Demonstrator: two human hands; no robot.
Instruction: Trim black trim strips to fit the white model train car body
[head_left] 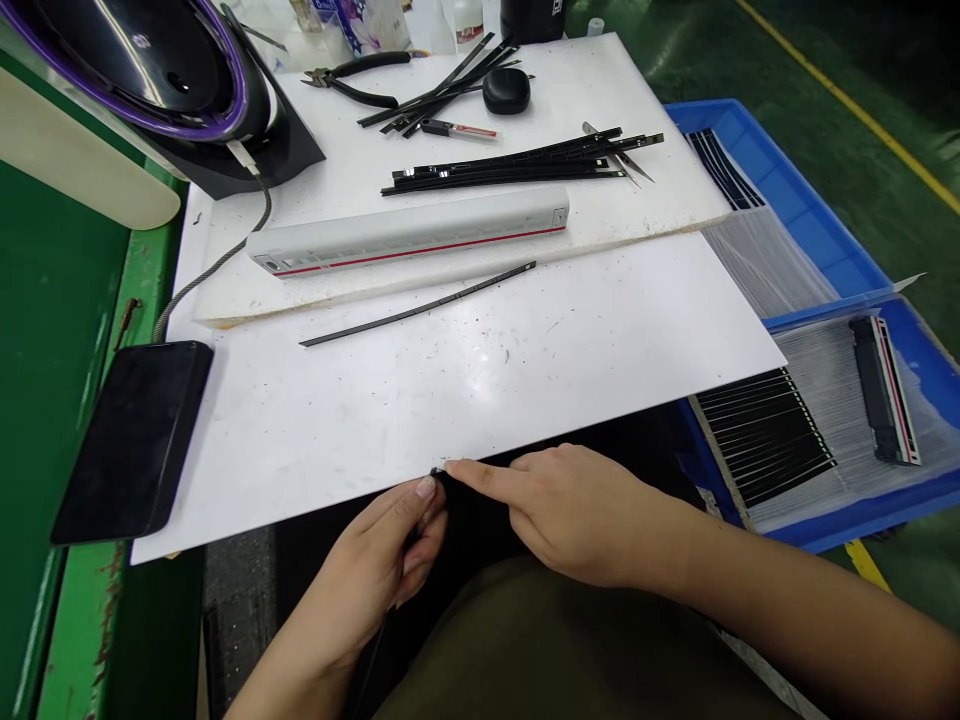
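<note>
My left hand [394, 540] is closed at the front edge of the white board, pinching a thin black strip [437, 471] between thumb and fingers. Only the strip's tip shows clearly; the rest is hidden by the hand or lost against the dark clothing. From the right, my right hand [570, 510] reaches in with its index finger stretched out. That fingertip is at the strip's tip, and the other fingers are curled with nothing visible in them. Another black strip [420, 311] lies on the board beyond both hands.
Behind lie a white bar with a red line [420, 230], a pile of black strips [510, 165], tweezers [630, 165], cutting pliers [360, 80] and a black case [506, 90]. A phone-like black device [131, 440] sits left. Blue trays [787, 150] hold strips at right.
</note>
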